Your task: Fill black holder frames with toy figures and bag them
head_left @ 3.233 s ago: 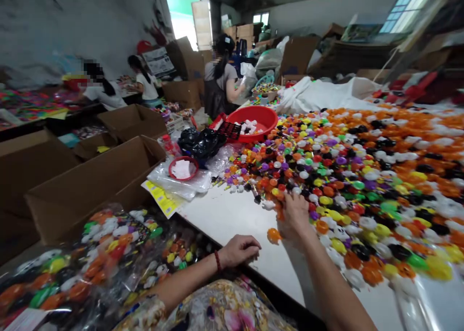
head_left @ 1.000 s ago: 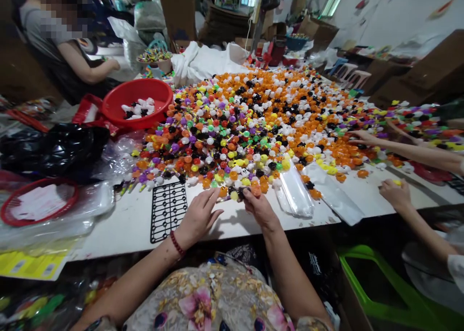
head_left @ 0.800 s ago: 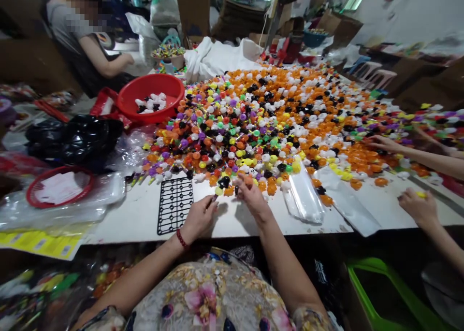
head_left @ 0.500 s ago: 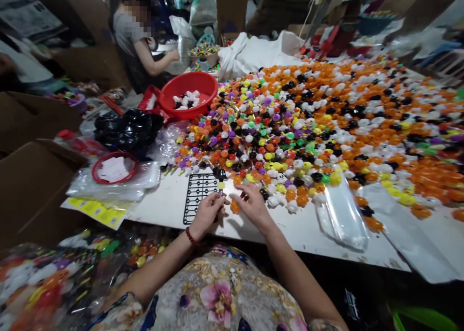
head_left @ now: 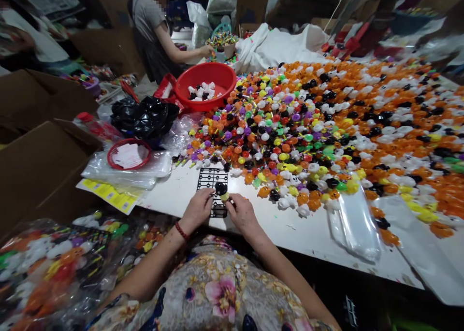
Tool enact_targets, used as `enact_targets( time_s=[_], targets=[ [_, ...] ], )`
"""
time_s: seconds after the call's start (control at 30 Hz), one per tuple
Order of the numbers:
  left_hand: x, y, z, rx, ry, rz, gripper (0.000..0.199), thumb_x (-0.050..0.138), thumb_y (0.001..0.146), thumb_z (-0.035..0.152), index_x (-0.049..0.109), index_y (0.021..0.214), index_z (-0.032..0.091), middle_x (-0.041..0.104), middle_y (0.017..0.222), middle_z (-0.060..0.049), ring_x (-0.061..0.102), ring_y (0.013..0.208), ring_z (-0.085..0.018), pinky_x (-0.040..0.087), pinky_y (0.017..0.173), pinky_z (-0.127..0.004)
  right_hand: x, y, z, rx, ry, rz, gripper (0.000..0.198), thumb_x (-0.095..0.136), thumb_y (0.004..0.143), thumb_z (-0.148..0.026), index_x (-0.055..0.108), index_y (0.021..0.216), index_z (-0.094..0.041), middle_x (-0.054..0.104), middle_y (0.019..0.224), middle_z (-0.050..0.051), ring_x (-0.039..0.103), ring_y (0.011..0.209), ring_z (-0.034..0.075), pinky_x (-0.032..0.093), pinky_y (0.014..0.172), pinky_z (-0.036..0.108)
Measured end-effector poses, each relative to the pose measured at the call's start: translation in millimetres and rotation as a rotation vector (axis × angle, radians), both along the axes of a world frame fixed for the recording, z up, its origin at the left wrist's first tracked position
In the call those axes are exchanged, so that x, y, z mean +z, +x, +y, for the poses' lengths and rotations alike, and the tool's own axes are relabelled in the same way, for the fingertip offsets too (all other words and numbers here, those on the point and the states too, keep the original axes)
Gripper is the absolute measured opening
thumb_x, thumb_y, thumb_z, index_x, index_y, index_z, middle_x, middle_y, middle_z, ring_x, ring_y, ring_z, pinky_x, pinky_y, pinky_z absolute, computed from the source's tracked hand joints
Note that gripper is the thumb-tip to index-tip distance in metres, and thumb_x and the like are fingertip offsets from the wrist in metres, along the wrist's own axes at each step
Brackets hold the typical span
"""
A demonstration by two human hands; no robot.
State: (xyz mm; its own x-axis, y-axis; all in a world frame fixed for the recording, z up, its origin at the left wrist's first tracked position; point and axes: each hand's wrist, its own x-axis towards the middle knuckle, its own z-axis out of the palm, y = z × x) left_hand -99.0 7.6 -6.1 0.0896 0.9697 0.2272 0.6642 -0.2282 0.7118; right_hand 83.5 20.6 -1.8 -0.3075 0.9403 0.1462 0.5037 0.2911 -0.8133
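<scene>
A small toy piece (head_left: 220,189) with a black top and a pale yellow lower part is between my two hands, over the table. My left hand (head_left: 197,210) is closed at its left side, fingertips against the black part. From the right, my right hand (head_left: 244,216) pinches it near the yellow part; the fingertips partly hide its lower end. Under the toy lies a black plastic grid frame (head_left: 203,176) with rows of small round openings, flat on the white tabletop (head_left: 170,188).
A big heap of small colourful toy pieces (head_left: 282,128) covers the table ahead and to the right. A red basin (head_left: 226,84) holds white and black pieces. Clear plastic bags (head_left: 357,220) lie at right, a small red basket (head_left: 129,166) at left. Another person (head_left: 154,29) works beyond.
My right hand has moved down and left to the toy piece, its fingers now closed. My left hand has shifted slightly left. The view has turned a little left.
</scene>
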Motion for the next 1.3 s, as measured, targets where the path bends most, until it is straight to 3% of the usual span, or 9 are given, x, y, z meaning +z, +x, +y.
enact_targets(
  time_s=[0.13, 0.27, 0.63, 0.87, 1.03, 1.17, 1.3],
  targets=[
    [-15.8, -38, 15, -0.157, 0.145, 0.321, 0.038, 0.045, 0.078, 0.005, 0.064, 0.111, 0.014, 0.063, 0.127, -0.016, 0.055, 0.124, -0.026, 0.048, 0.104, -0.048, -14, -1, -8, 0.034, 0.037, -0.243, 0.018, 0.051, 0.088, -0.016, 0.067, 0.097, -0.020, 0.072, 0.093, 0.010, 0.066, 0.085, 0.023, 0.049, 0.076, 0.032],
    [-22.7, -45, 14, -0.173, 0.158, 0.456, 0.029, 0.045, 0.089, 0.012, 0.062, 0.111, 0.016, 0.064, 0.119, -0.014, 0.057, 0.116, -0.025, 0.051, 0.097, -0.045, -22, 3, -7, 0.043, 0.053, -0.342, 0.016, 0.050, 0.090, -0.016, 0.065, 0.093, -0.018, 0.071, 0.089, 0.011, 0.065, 0.082, 0.024, 0.048, 0.073, 0.032],
    [-13.5, 22, -37, 0.173, 0.048, 0.635, 0.011, 0.052, 0.091, 0.024, 0.059, 0.092, 0.017, 0.056, 0.092, -0.011, 0.052, 0.087, -0.026, 0.046, 0.076, -0.040, -24, 32, 16, -0.123, 0.109, -0.189, 0.010, 0.049, 0.086, -0.026, 0.058, 0.082, -0.023, 0.064, 0.079, 0.004, 0.058, 0.073, 0.020, 0.044, 0.069, 0.029],
    [-8.0, 53, -27, 0.168, -0.052, 0.667, 0.015, 0.054, 0.091, 0.028, 0.059, 0.095, 0.014, 0.056, 0.091, -0.012, 0.054, 0.087, -0.028, 0.046, 0.073, -0.040, -20, 20, 19, -0.128, 0.153, -0.225, 0.010, 0.047, 0.085, -0.028, 0.053, 0.079, -0.023, 0.063, 0.077, 0.006, 0.057, 0.070, 0.020, 0.042, 0.065, 0.028],
    [4.9, 52, -29, 0.048, -0.102, 0.561, 0.023, 0.054, 0.093, 0.033, 0.059, 0.098, 0.011, 0.058, 0.094, -0.014, 0.057, 0.090, -0.029, 0.050, 0.076, -0.043, -12, 8, 20, -0.177, -0.004, -0.115, 0.011, 0.054, 0.080, -0.034, 0.051, 0.078, -0.024, 0.060, 0.066, 0.002, 0.054, 0.061, 0.019, 0.038, 0.059, 0.028],
    [12.4, 13, -33, -0.057, -0.013, 0.409, 0.019, 0.047, 0.092, 0.018, 0.060, 0.105, 0.014, 0.060, 0.108, -0.015, 0.056, 0.106, -0.027, 0.049, 0.093, -0.046, -8, -2, 20, -0.194, -0.226, 0.168, 0.023, 0.062, 0.074, -0.045, 0.055, 0.076, -0.024, 0.059, 0.062, -0.001, 0.053, 0.057, 0.017, 0.041, 0.058, 0.029],
    [9.9, -47, -14, -0.218, -0.055, 0.334, 0.062, 0.057, 0.081, 0.018, 0.043, 0.142, 0.021, 0.042, 0.149, -0.015, 0.035, 0.140, -0.032, 0.036, 0.111, -0.054, -8, -17, 18, -0.128, -0.511, 0.468, 0.031, 0.072, 0.064, -0.048, 0.062, 0.077, -0.022, 0.064, 0.069, 0.000, 0.057, 0.063, 0.016, 0.047, 0.061, 0.029]
  ],
)
